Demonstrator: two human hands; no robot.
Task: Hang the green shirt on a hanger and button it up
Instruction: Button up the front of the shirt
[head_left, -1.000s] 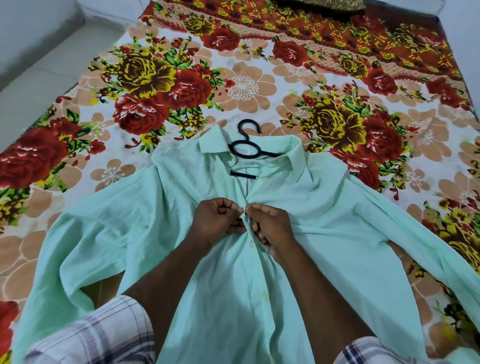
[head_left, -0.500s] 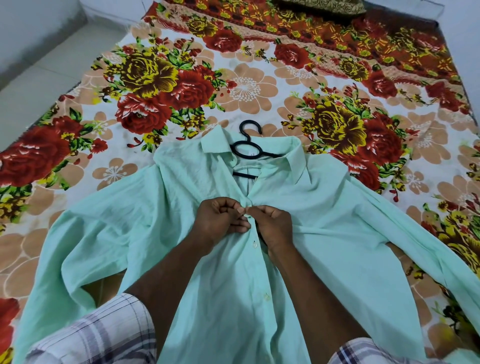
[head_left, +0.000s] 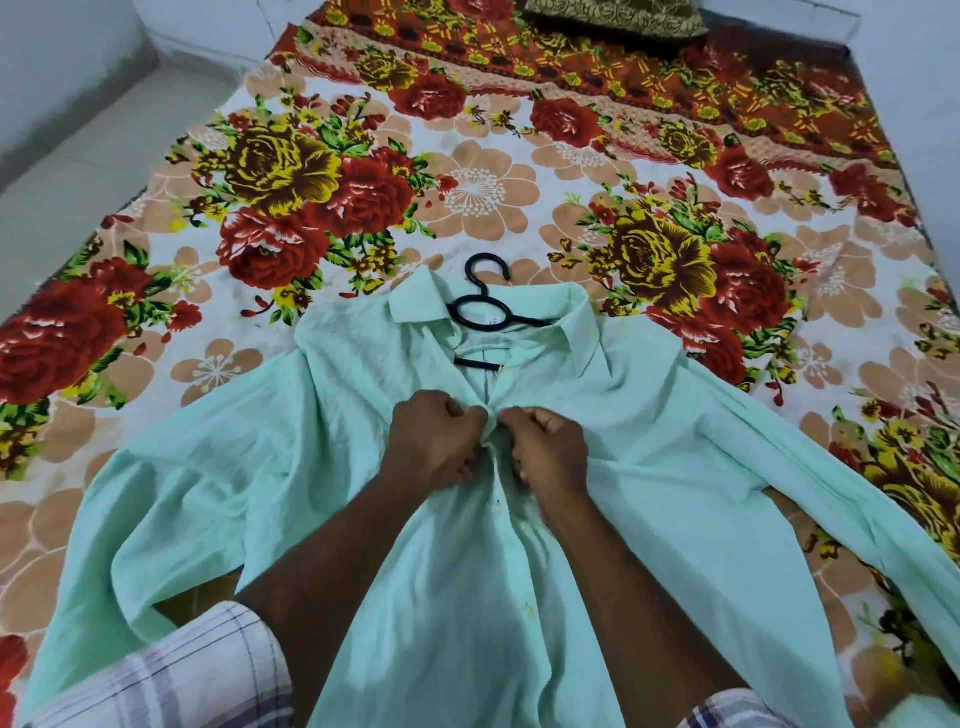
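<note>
Pale green cotton, the shirt (head_left: 649, 441) lies front-up on the flowered bed (head_left: 467, 192), with the black hanger (head_left: 480, 309) inside its collar. The left hand (head_left: 434, 441) and right hand (head_left: 550, 449) each pinch one edge of the placket, near the top. The thin cloth may slip, so the button misses its hole. A small white collar label is unreadable.
</note>
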